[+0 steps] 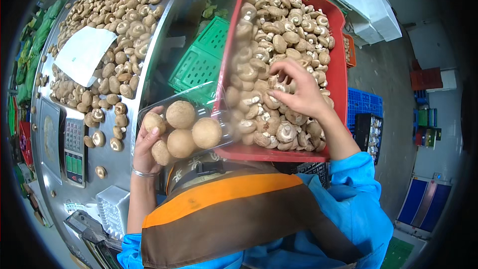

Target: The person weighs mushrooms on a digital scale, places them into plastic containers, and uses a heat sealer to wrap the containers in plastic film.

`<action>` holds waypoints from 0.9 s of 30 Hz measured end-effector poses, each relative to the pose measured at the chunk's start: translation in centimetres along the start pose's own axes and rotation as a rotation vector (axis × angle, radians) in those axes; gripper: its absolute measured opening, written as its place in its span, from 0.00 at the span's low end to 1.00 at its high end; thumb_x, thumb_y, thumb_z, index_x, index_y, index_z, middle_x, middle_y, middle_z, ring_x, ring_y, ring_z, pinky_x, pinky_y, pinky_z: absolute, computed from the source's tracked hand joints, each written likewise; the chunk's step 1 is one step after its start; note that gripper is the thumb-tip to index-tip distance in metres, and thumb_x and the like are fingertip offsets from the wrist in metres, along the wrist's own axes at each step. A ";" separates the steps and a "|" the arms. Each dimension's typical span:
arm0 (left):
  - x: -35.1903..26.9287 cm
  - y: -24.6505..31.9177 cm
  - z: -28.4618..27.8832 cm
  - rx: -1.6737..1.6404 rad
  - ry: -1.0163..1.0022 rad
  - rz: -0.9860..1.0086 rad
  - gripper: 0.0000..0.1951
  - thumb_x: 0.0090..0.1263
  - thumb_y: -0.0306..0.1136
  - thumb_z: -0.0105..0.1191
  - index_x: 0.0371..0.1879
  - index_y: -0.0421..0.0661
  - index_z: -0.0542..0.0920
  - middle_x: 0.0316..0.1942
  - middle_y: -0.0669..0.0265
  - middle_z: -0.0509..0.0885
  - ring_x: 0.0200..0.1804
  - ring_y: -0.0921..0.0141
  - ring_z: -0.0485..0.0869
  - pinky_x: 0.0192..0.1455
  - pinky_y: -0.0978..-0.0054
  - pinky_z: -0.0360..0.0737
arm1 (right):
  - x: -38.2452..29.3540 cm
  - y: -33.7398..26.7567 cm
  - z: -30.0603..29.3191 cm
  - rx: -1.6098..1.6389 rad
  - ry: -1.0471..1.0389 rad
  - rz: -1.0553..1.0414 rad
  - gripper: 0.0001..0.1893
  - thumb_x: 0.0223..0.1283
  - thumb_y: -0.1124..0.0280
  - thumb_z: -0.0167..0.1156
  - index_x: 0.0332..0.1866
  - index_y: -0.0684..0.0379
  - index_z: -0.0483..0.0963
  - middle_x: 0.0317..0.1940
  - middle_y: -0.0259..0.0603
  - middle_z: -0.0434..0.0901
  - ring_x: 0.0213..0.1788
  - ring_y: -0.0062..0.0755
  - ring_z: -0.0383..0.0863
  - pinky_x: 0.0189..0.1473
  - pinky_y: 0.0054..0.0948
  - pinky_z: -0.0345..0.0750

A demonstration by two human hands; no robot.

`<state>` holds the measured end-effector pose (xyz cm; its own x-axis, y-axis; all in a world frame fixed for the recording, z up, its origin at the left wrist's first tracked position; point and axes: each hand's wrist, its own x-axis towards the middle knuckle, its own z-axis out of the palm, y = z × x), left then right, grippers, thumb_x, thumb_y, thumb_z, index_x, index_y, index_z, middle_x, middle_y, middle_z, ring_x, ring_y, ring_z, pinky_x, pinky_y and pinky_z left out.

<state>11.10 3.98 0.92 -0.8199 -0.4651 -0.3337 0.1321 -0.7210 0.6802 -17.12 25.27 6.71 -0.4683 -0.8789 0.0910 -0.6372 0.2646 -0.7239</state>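
Note:
My left hand (pixel 145 147) holds a clear plastic punnet (pixel 220 110) at its left end, with the thumb pressed over the rim against a shiitake mushroom (pixel 154 122). Several large round shiitake caps (pixel 181 115) lie cap-up in the punnet. My right hand (pixel 298 87) reaches into a red plastic crate (pixel 340 56) full of shiitake mushrooms (pixel 285 39). Its thumb and bent fingers are around mushrooms on top of the heap; whether they grip one cannot be told. The punnet is next to the crate's near left corner.
Left, a steel table (pixel 112 172) bears a mushroom heap (pixel 108 3), a white sheet (pixel 86 54), a digital scale (pixel 74 149) and stacked clear punnets (pixel 114 209). A green perforated crate (pixel 201 58) stands between table and red crate. White foam boxes (pixel 377 15) and a blue pallet (pixel 364 102) are right.

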 end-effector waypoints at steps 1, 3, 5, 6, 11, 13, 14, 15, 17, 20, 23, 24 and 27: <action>0.0 0.0 -0.1 -0.005 0.004 -0.002 0.30 0.64 0.33 0.58 0.65 0.42 0.63 0.52 0.53 0.77 0.54 0.61 0.79 0.56 0.62 0.79 | -0.2 1.9 0.1 -0.317 -0.061 -0.145 0.18 0.47 0.76 0.67 0.46 0.58 0.75 0.42 0.40 0.75 0.47 0.40 0.75 0.54 0.35 0.72; 0.3 0.2 0.4 -0.004 -0.004 -0.018 0.30 0.64 0.33 0.58 0.65 0.42 0.63 0.52 0.54 0.77 0.54 0.61 0.80 0.56 0.63 0.79 | -1.8 4.3 1.3 -0.392 -0.246 -0.152 0.20 0.46 0.77 0.67 0.48 0.56 0.74 0.45 0.41 0.74 0.47 0.44 0.74 0.54 0.36 0.72; 0.3 0.2 0.5 -0.002 0.001 -0.020 0.31 0.63 0.33 0.59 0.65 0.43 0.64 0.51 0.56 0.78 0.53 0.62 0.80 0.56 0.64 0.79 | -2.2 5.8 1.6 -0.448 -0.375 -0.109 0.25 0.44 0.80 0.68 0.52 0.57 0.72 0.52 0.39 0.73 0.55 0.43 0.74 0.59 0.35 0.72; 0.2 0.2 0.4 0.000 0.007 -0.018 0.31 0.63 0.33 0.60 0.65 0.43 0.64 0.50 0.57 0.78 0.52 0.63 0.80 0.56 0.65 0.79 | -2.3 6.3 1.3 -0.064 -0.328 0.017 0.26 0.44 0.81 0.68 0.52 0.57 0.71 0.54 0.39 0.72 0.57 0.41 0.73 0.60 0.35 0.71; 0.1 0.1 0.4 0.014 0.031 -0.030 0.30 0.61 0.33 0.61 0.63 0.43 0.66 0.44 0.65 0.78 0.49 0.69 0.78 0.55 0.70 0.77 | -2.5 5.2 0.7 0.905 -0.250 0.252 0.31 0.40 0.85 0.71 0.54 0.61 0.68 0.58 0.41 0.67 0.63 0.35 0.69 0.64 0.37 0.73; 0.2 0.0 0.4 0.026 0.030 -0.024 0.30 0.61 0.33 0.61 0.63 0.43 0.67 0.44 0.65 0.77 0.49 0.69 0.78 0.55 0.70 0.77 | -2.3 4.4 1.3 1.003 -0.258 0.154 0.30 0.41 0.86 0.71 0.53 0.62 0.68 0.58 0.40 0.67 0.64 0.35 0.69 0.62 0.36 0.76; 0.2 0.0 0.6 0.034 0.031 -0.022 0.30 0.61 0.33 0.61 0.63 0.43 0.67 0.44 0.65 0.77 0.49 0.69 0.79 0.55 0.70 0.77 | -2.1 3.3 1.4 1.066 -0.248 0.118 0.30 0.40 0.85 0.72 0.53 0.61 0.68 0.58 0.41 0.68 0.64 0.34 0.69 0.63 0.36 0.75; 0.1 0.2 1.0 0.032 0.021 -0.031 0.29 0.61 0.33 0.61 0.62 0.43 0.67 0.44 0.65 0.78 0.49 0.70 0.79 0.54 0.70 0.77 | -1.7 2.4 1.6 1.127 -0.235 0.083 0.30 0.39 0.85 0.73 0.52 0.61 0.69 0.58 0.42 0.69 0.64 0.34 0.69 0.63 0.36 0.74; 0.2 0.1 1.0 0.028 0.012 -0.032 0.29 0.61 0.32 0.61 0.62 0.43 0.68 0.44 0.65 0.78 0.49 0.70 0.79 0.54 0.70 0.77 | -1.0 1.1 2.1 0.930 -0.206 0.003 0.30 0.38 0.84 0.74 0.51 0.60 0.69 0.58 0.43 0.70 0.64 0.34 0.70 0.64 0.36 0.72; 0.3 0.1 1.2 0.021 -0.003 -0.035 0.28 0.61 0.32 0.61 0.61 0.43 0.68 0.45 0.65 0.78 0.49 0.70 0.79 0.54 0.71 0.77 | -0.1 -0.5 2.7 0.713 -0.167 -0.079 0.31 0.36 0.81 0.75 0.51 0.59 0.70 0.57 0.43 0.73 0.63 0.34 0.70 0.66 0.36 0.68; 0.2 -0.1 0.9 0.043 0.014 -0.029 0.28 0.60 0.31 0.60 0.61 0.44 0.69 0.45 0.65 0.78 0.48 0.70 0.79 0.53 0.71 0.78 | -0.3 -0.4 2.1 0.711 -0.081 -0.018 0.33 0.39 0.82 0.73 0.57 0.59 0.71 0.57 0.39 0.73 0.61 0.30 0.72 0.65 0.33 0.69; -0.1 -0.2 0.7 0.057 0.058 -0.002 0.29 0.60 0.32 0.60 0.62 0.44 0.68 0.44 0.64 0.78 0.47 0.69 0.79 0.53 0.70 0.78 | -0.4 0.2 1.4 0.723 -0.036 -0.024 0.33 0.42 0.76 0.74 0.59 0.58 0.71 0.57 0.37 0.73 0.60 0.29 0.73 0.62 0.32 0.71; -0.3 0.3 0.6 0.058 0.043 -0.017 0.32 0.60 0.34 0.61 0.63 0.43 0.65 0.46 0.59 0.79 0.49 0.66 0.80 0.55 0.67 0.78 | -1.4 4.6 -2.5 0.094 0.237 0.162 0.30 0.44 0.61 0.74 0.54 0.59 0.73 0.52 0.43 0.75 0.55 0.37 0.76 0.56 0.34 0.74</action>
<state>11.10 4.21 1.61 -0.7969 -0.4759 -0.3722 0.0849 -0.6981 0.7109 -20.90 28.72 4.98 -0.6962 -0.7080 0.1184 -0.4880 0.3459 -0.8014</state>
